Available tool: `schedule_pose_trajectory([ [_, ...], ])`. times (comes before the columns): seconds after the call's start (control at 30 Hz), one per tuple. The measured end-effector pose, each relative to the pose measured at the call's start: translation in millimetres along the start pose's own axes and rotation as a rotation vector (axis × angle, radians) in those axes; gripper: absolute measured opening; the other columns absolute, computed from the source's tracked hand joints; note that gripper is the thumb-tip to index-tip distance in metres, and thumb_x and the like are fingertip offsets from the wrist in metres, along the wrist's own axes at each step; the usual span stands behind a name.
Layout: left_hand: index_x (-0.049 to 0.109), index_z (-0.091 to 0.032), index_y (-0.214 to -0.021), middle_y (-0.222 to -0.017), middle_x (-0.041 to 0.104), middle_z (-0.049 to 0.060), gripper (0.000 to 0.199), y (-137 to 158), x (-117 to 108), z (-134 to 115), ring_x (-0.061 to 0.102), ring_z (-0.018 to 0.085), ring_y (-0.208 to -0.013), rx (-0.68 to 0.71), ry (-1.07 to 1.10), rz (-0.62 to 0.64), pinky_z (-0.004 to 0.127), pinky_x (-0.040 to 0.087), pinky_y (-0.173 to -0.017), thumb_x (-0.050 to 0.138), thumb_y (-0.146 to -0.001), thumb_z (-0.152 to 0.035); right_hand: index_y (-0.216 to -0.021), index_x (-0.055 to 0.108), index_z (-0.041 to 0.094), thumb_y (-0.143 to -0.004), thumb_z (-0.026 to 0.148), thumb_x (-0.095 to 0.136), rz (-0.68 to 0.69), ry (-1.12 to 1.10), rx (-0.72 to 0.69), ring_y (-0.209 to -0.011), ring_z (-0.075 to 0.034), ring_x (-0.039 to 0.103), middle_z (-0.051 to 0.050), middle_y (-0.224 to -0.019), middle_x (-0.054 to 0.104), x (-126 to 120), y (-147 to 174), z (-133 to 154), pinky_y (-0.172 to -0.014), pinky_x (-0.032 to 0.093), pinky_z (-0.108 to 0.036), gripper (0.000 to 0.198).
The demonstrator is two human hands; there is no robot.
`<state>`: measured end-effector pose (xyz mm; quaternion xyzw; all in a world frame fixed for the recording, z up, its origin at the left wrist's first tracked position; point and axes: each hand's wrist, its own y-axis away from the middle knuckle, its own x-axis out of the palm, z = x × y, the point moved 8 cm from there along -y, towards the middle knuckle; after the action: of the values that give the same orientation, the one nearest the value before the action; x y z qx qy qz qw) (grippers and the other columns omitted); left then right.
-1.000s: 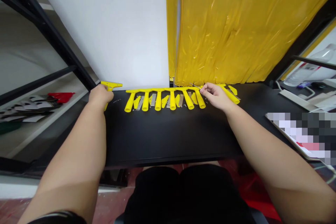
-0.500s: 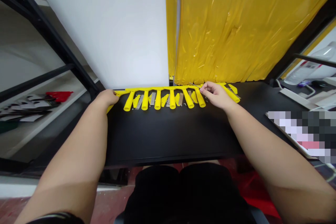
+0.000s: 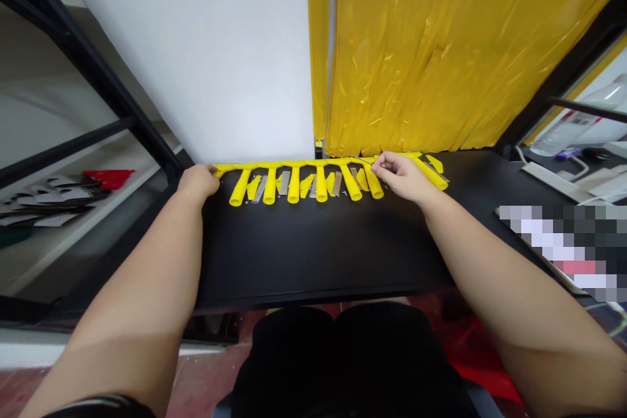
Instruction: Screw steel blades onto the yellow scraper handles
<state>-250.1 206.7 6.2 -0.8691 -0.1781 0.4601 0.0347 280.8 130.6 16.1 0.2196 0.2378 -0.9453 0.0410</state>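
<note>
A row of yellow plastic scraper-like handles (image 3: pixel 294 184) lies along the back of the black table, their round ends toward me. Between them are small yellow plates (image 3: pixel 307 184), flat grey metal strips (image 3: pixel 337 184) and tiny screw-like bits. At the row's left end, my left hand (image 3: pixel 198 181) is closed round a yellow handle, mostly hidden by the fingers. My right hand (image 3: pixel 399 173) hovers over the right part of the row, pinching a thin metal rod (image 3: pixel 361 160) that points left; its tip is too small to make out.
Behind the row stand a white panel (image 3: pixel 220 52) and a yellow plastic-wrapped stack (image 3: pixel 421 52). Black frame bars (image 3: pixel 98 72) rise at left beside a shelf with leaflets (image 3: pixel 49 199). At right are a clear bottle (image 3: pixel 573 124) and a blurred-out object (image 3: pixel 568 248).
My left hand has turned slightly, and the yellow end that stuck out below it is now out of sight. My right hand and the rod have hardly moved.
</note>
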Motion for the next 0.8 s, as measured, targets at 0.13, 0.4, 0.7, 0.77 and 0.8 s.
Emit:
schedule_pose_trajectory([
  [0.13, 0.068, -0.015, -0.132, -0.134, 0.069, 0.013, 0.038, -2, 0, -5, 0.070, 0.028, -0.117, 0.029, 0.021, -0.015, 0.050, 0.061, -0.099, 0.073, -0.101, -0.038, -0.084, 0.062, 0.022, -0.090, 0.061, 0.078, 0.009, -0.013, 0.001, -0.064, -0.015, 0.048, 0.000, -0.073, 0.058, 1, 0, 1, -0.061, 0.038, -0.032, 0.042],
  [0.4, 0.073, -0.016, -0.088, -0.101, 0.075, 0.013, 0.022, -6, 15, -19, 0.069, 0.033, -0.124, 0.112, -0.035, -0.005, 0.046, 0.047, -0.116, 0.083, -0.074, -0.029, -0.085, 0.062, 0.022, -0.091, 0.061, 0.077, 0.010, 0.001, 0.003, -0.061, -0.014, 0.044, 0.001, -0.071, 0.055, -1, -1, 0, -0.059, 0.035, -0.031, 0.042],
  [0.7, 0.077, -0.017, -0.121, -0.139, 0.075, 0.020, 0.056, -5, 25, -10, 0.068, 0.044, -0.130, 0.089, -0.327, 0.164, 0.050, 0.053, -0.112, 0.072, -0.065, -0.019, -0.085, 0.061, 0.024, -0.091, 0.068, 0.076, 0.020, 0.020, 0.005, -0.059, -0.014, 0.045, 0.001, -0.069, 0.054, 0, -1, -1, -0.056, 0.036, -0.030, 0.047],
  [0.77, 0.076, -0.017, -0.126, -0.139, 0.075, 0.020, 0.061, -3, 24, -11, 0.069, 0.043, -0.128, 0.083, -0.376, 0.177, 0.049, 0.054, -0.109, 0.071, -0.065, -0.017, -0.085, 0.062, 0.023, -0.091, 0.067, 0.075, 0.024, 0.029, 0.000, -0.059, -0.014, 0.044, 0.002, -0.068, 0.053, -1, 0, 0, -0.057, 0.035, -0.030, 0.047],
  [0.8, 0.076, -0.016, -0.128, -0.139, 0.074, 0.020, 0.062, -2, 24, -12, 0.069, 0.043, -0.128, 0.082, -0.396, 0.181, 0.049, 0.055, -0.109, 0.071, -0.065, -0.016, -0.085, 0.062, 0.023, -0.091, 0.067, 0.075, 0.026, 0.036, -0.002, -0.059, -0.014, 0.044, 0.002, -0.068, 0.053, -1, 0, 1, -0.057, 0.035, -0.030, 0.046],
])
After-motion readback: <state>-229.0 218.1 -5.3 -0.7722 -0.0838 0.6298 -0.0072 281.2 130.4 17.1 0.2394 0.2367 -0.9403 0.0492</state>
